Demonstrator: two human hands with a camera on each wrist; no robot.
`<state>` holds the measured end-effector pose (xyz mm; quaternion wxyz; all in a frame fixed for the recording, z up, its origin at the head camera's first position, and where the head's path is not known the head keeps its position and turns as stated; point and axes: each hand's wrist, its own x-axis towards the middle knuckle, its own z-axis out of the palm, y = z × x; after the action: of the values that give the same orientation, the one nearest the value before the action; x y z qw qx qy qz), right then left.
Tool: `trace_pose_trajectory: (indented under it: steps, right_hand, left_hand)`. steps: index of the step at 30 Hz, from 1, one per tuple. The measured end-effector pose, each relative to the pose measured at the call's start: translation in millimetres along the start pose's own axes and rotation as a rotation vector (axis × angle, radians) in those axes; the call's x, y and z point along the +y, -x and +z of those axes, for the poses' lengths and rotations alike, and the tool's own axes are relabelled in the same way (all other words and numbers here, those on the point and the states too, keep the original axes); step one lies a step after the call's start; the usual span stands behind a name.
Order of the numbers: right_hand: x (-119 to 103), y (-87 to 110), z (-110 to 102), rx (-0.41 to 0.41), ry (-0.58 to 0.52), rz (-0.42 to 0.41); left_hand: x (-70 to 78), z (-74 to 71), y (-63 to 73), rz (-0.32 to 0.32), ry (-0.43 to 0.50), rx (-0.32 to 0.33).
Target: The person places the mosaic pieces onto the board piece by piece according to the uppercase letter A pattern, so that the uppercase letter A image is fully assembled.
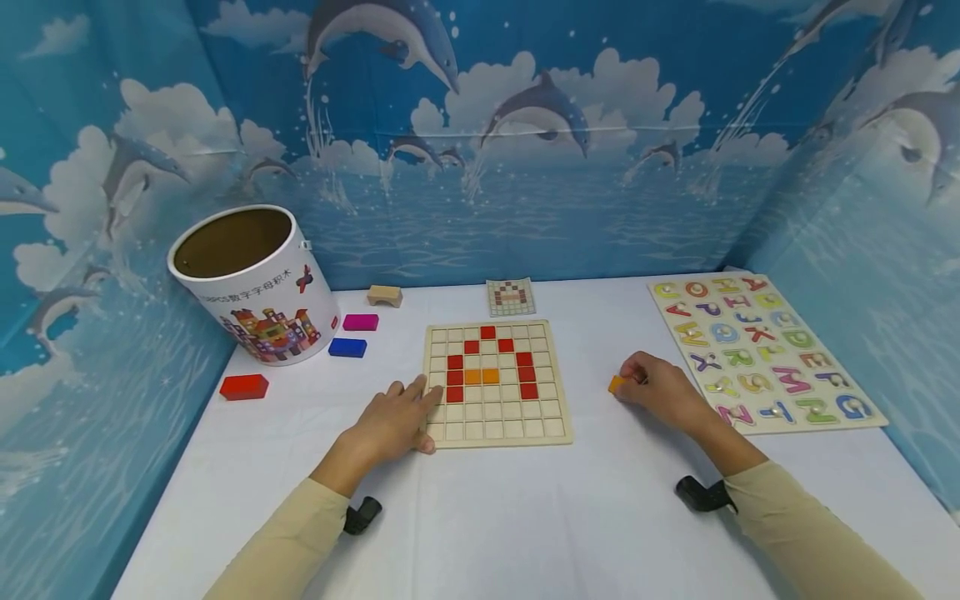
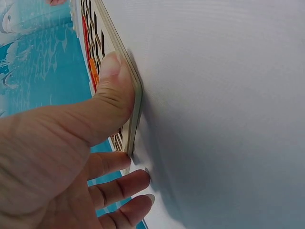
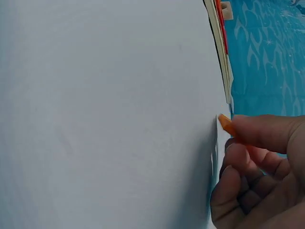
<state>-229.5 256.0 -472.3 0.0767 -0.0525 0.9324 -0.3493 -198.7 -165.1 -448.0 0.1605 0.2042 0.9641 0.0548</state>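
A square wooden grid board (image 1: pixel 495 425) lies mid-table, with several red tiles (image 1: pixel 522 360) set in its squares in an arch-like outline. Two orange tiles (image 1: pixel 481 377) sit side by side inside that outline. My left hand (image 1: pixel 396 417) rests at the board's front left corner. In the left wrist view its thumb (image 2: pixel 110 90) presses on the board's rim, while the other fingers extend along the side. To the right of the board, my right hand (image 1: pixel 660 390) pinches a small orange tile (image 3: pixel 226 124) between thumb and fingers, low over the white tabletop.
Behind the board is a small pattern card (image 1: pixel 511 297). A letter puzzle board (image 1: pixel 772 358) lies at right. On the left stand a white bucket (image 1: pixel 262 292), a red block (image 1: pixel 243 387), a blue block (image 1: pixel 347 347), a magenta block (image 1: pixel 361 322) and a wooden arch block (image 1: pixel 385 295).
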Motion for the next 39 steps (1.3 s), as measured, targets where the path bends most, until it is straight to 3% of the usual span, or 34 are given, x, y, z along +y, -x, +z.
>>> trace_pose_trajectory:
  steps: [5, 10, 15, 19, 25, 28, 39]
  right_hand:
    - [-5, -7.5, -7, -0.063, -0.254, 0.036]
    - [-26, -29.3, -2, -0.081, -0.534, 0.118]
    - [-62, -53.7, 26, -0.13, -0.641, 0.104]
    - [-85, -60.9, 55, -0.221, -0.555, 0.046]
    - [-103, -63.9, 81, -0.191, -0.102, -0.122]
    - [-109, -63.9, 85, -0.171, 0.034, -0.172]
    - [-123, -60.0, 87, -0.13, 0.148, -0.213]
  left_hand:
    - [1.1, -1.6, 0.1, -0.002, -0.009, -0.001]
    - [-1.3, -1.5, -0.6, -0.007, -0.013, -0.006]
    - [-2.4, -1.4, -0.6, -0.017, -0.008, 0.0]
    - [-1.0, 0.2, 0.5, -0.011, -0.004, -0.012]
    - [-0.9, 2.5, 0.3, -0.009, -0.017, -0.008]
    - [-0.4, 2.4, 0.8, -0.019, -0.012, -0.008]
    - [0.0, 2.5, 2.2, -0.011, -0.007, 0.003]
